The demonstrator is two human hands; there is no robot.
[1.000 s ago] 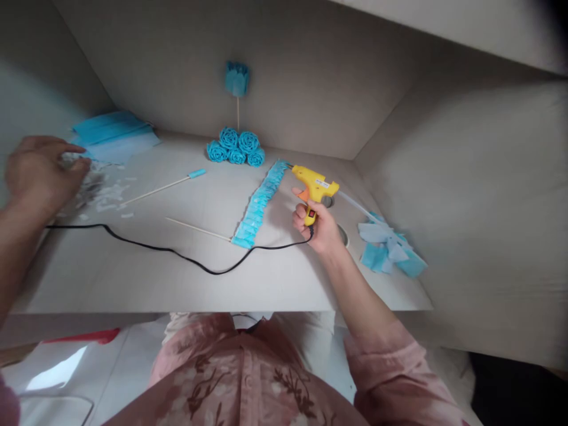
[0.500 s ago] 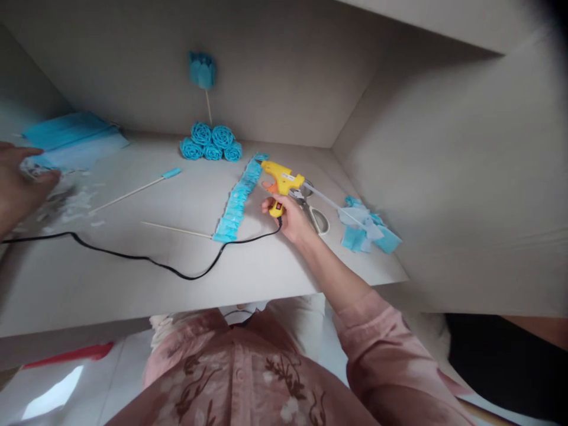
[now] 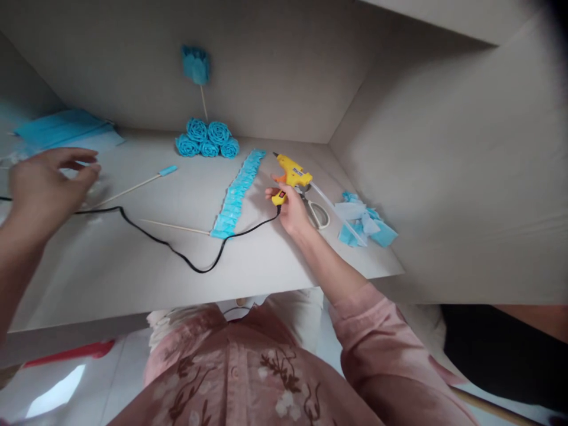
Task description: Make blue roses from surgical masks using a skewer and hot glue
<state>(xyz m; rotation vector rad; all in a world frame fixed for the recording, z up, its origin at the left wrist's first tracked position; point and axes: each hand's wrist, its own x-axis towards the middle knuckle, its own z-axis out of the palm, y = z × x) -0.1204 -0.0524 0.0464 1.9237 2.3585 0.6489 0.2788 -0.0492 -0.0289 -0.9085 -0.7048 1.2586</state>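
My right hand is closed round the handle of a yellow hot glue gun, its nozzle pointing up and left. A clear glue stick sticks out of its back. Just left of the nozzle lies a long pleated blue strip, with a thin wooden stick at its near end. My left hand hovers at the left with fingers curved and apart; nothing shows in them. Beside it lies another stick with a blue-wrapped tip.
Rolled blue flowers are stacked at the back, a blue flower on a stick standing behind them. Scissors lie beneath the glue gun. Blue and white scraps are at right, folded blue sheets at left. A black cord crosses the table.
My left hand has moved right, away from the blue sheets and white shreds. The glue gun's nozzle has drawn back right from the strip's far end. The cord has shifted.
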